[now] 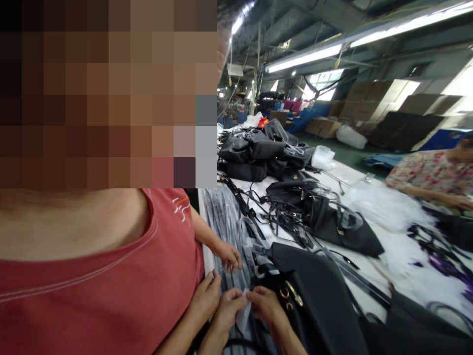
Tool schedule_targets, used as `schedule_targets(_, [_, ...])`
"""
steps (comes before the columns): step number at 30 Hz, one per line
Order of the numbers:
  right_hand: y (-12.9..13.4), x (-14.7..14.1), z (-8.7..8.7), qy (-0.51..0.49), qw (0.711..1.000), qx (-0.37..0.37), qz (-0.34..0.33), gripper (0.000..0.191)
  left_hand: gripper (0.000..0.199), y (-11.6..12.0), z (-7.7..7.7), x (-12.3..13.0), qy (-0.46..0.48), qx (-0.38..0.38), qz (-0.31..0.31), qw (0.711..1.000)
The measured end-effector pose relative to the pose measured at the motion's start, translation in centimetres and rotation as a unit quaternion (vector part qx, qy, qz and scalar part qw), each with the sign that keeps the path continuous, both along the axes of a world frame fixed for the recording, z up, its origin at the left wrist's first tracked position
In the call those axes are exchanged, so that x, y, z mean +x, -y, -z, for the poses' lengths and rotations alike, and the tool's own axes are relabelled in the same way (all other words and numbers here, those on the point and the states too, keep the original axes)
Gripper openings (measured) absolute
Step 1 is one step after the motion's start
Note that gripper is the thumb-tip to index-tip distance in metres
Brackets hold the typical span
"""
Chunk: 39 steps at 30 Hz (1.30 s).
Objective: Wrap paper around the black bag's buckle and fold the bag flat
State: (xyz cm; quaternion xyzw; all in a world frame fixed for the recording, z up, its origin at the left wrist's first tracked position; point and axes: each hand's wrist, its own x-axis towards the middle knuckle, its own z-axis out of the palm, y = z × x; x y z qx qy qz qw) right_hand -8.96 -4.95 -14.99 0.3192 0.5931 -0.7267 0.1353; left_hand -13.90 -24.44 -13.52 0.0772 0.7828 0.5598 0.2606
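My left hand (229, 311) and my right hand (266, 305) are close together at the bottom of the head view. Both have their fingertips pinched on a small piece of clear plastic film (242, 318), which hangs down between them. Directly to the right of my right hand lies a black handbag (314, 291) with gold-coloured metal fittings (292, 295). A strap loop wrapped in clear plastic (264, 261) stands up at the bag's far side. Under and beyond my hands are long strips of clear plastic wrapping (221, 212).
A person in a red top (111, 296) stands close on the left, their hands (227, 254) near mine. Black bags (258, 148) are heaped further along the white table (373, 222). Plastic bags (384, 202) lie to the right, near another person in a floral top (421, 172).
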Motion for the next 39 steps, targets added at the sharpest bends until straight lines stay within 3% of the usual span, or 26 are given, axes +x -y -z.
schedule_targets(2, [0.0,0.3,-0.1,0.004,1.000,-0.021,0.003,0.044,0.038,0.3,-0.3,0.1,-0.103,-0.006,0.012,0.995])
schedule_targets(5, [0.0,0.5,-0.7,0.010,0.999,-0.048,0.001,0.038,0.016,0.4,-1.2,0.2,-0.190,0.041,-0.040,0.980])
schedule_targets(8, [-0.1,0.7,-1.4,0.028,0.998,-0.062,-0.008,0.031,0.017,0.3,-2.3,0.3,-0.169,0.096,-0.100,0.976])
schedule_targets(12, [-0.5,0.8,-2.3,0.048,0.994,-0.094,-0.019,0.018,0.024,0.0,-3.0,0.1,-0.075,0.125,-0.158,0.977])
schedule_targets(15, [-0.8,0.9,-2.6,0.055,0.991,-0.119,-0.024,0.012,0.028,-1.0,-2.2,0.2,-0.016,0.112,-0.183,0.977])
schedule_targets(19, [-0.8,0.9,-2.8,0.068,0.990,-0.122,-0.026,0.010,0.026,-4.2,0.0,2.1,0.027,0.081,-0.181,0.980])
schedule_targets(23, [-0.1,0.9,-2.4,0.061,0.993,-0.098,-0.001,0.008,0.016,-6.9,0.9,4.7,0.004,0.041,-0.196,0.980])
schedule_targets(25, [0.2,0.9,-2.0,0.053,0.995,-0.086,0.017,0.010,0.009,-7.3,0.6,5.6,-0.114,-0.022,-0.178,0.977])
schedule_targets(27, [0.4,0.9,-1.7,0.046,0.995,-0.080,0.033,0.013,0.013,-7.2,0.1,6.1,-0.246,-0.102,-0.123,0.956])
schedule_targets(30, [0.1,1.0,-1.5,0.042,0.994,-0.094,0.038,0.012,0.024,-6.7,-0.1,6.5,-0.337,-0.184,-0.033,0.923])
schedule_targets(33, [-0.5,1.3,-1.3,0.037,0.992,-0.122,0.021,0.009,0.030,-6.0,0.5,7.1,-0.366,-0.223,0.024,0.903])
schedule_targets(35, [-0.6,1.5,-1.1,0.031,0.992,-0.125,0.013,0.015,0.033,-5.5,0.8,7.5,-0.359,-0.220,0.041,0.906])
schedule_targets(37, [-0.6,1.6,-0.7,0.031,0.994,-0.109,0.012,0.020,0.035,-5.0,0.9,7.6,-0.317,-0.171,0.039,0.932])
schedule_targets(39, [-0.5,1.6,-0.3,0.032,0.996,-0.085,0.013,0.022,0.034,-4.4,0.9,7.4,-0.215,-0.071,0.008,0.974])
